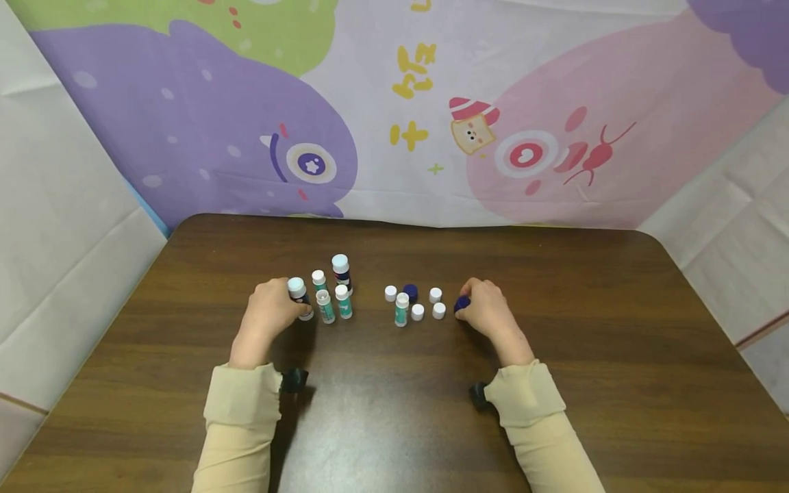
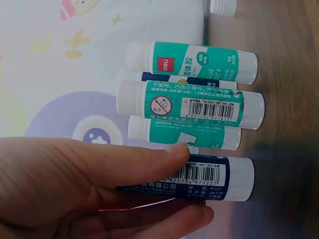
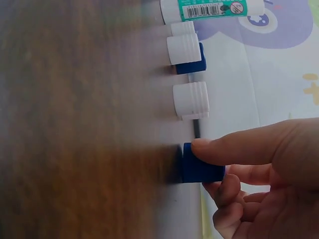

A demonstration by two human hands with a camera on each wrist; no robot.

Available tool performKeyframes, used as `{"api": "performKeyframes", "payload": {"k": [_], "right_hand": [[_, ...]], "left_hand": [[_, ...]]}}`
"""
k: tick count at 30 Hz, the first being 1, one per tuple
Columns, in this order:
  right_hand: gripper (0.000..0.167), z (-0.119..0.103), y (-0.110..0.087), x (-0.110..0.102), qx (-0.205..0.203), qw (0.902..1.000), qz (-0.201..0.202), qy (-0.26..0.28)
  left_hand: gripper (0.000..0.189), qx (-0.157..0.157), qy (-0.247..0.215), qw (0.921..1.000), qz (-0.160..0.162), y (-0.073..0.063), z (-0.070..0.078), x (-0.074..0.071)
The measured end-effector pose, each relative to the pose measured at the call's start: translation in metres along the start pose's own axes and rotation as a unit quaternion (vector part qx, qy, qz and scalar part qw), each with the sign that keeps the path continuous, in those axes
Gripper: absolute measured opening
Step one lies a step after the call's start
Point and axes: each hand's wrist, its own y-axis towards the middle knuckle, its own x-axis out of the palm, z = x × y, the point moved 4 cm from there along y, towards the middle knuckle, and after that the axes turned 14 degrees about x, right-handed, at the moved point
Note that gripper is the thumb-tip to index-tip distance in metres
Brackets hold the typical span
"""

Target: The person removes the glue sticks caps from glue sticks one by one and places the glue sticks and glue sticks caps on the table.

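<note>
My left hand (image 1: 268,309) holds an upright dark blue glue stick (image 2: 240,179) between thumb and fingers at the left end of a group. Beside it stand three teal glue sticks (image 2: 192,107) and, farther back, a second dark blue glue stick (image 1: 341,272). Over on the right, my right hand (image 1: 488,309) pinches a dark blue cap (image 3: 204,168) between thumb and fingers, low over the table. Just left of that hand are several white caps (image 1: 439,311), another dark blue cap (image 1: 410,292) and an upright teal glue stick (image 1: 401,312).
The brown wooden table (image 1: 394,411) ends at the back against a cartoon-printed cloth (image 1: 394,185). Pale panels (image 1: 55,205) rise on both sides. Dark wrist straps (image 1: 294,381) show at the sleeves.
</note>
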Motion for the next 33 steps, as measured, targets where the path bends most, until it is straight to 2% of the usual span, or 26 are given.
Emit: {"api": "performKeyframes", "payload": {"k": [10, 14, 18, 22, 25, 29, 31, 33], "right_hand": [[0.031, -0.006, -0.004, 0.0, -0.004, 0.9999, 0.013, 0.002], [0.035, -0.007, -0.007, -0.002, 0.007, 1.0, -0.004, -0.002], [0.036, -0.009, -0.015, -0.014, 0.016, 0.9995, -0.021, -0.015], [0.024, -0.011, -0.024, -0.033, -0.012, 0.9991, 0.033, -0.025], [0.015, -0.014, -0.034, -0.048, -0.037, 0.9947, 0.094, -0.019], [0.016, -0.02, -0.051, -0.062, -0.053, 0.9875, 0.148, 0.008], [0.016, -0.021, -0.056, -0.064, -0.058, 0.9833, 0.17, 0.027], [0.015, -0.023, -0.06, -0.065, -0.066, 0.9788, 0.189, 0.044]], "left_hand": [[0.035, -0.008, 0.0, 0.9999, -0.008, 0.001, 0.0, 0.001], [0.044, -0.02, -0.003, 0.9997, -0.013, 0.0, 0.0, 0.001], [0.048, -0.03, 0.01, 0.9992, -0.023, -0.006, 0.003, -0.006], [0.031, -0.034, 0.043, 0.9983, -0.017, -0.015, 0.009, -0.02], [0.023, -0.049, 0.066, 0.9965, 0.017, -0.022, 0.015, -0.031], [0.024, -0.056, 0.08, 0.9893, 0.108, -0.028, 0.029, -0.042], [0.023, -0.04, 0.075, 0.9848, 0.152, -0.03, 0.037, -0.045], [0.02, -0.015, 0.065, 0.9811, 0.182, -0.031, 0.047, -0.046]]}}
